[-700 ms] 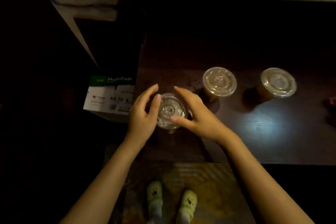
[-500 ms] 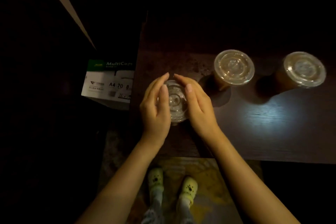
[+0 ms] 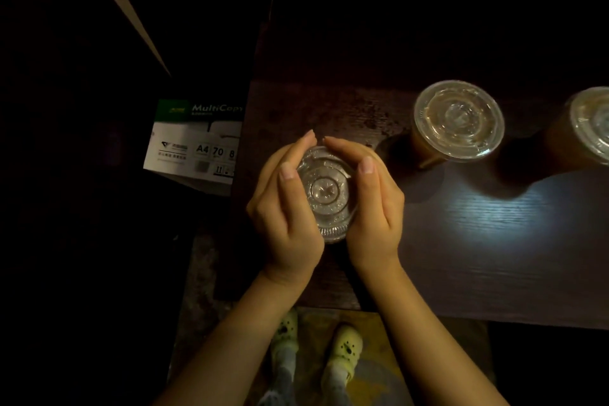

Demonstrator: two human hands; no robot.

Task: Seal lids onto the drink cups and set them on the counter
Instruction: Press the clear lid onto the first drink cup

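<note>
Left hand [image 3: 286,208] and right hand [image 3: 375,204] are cupped around the lid [image 3: 326,191] of a cup on the dark table [image 3: 494,241], fingertips nearly meeting at twelve o'clock; two lidded cups [image 3: 458,122] stand at two o'clock.
</note>
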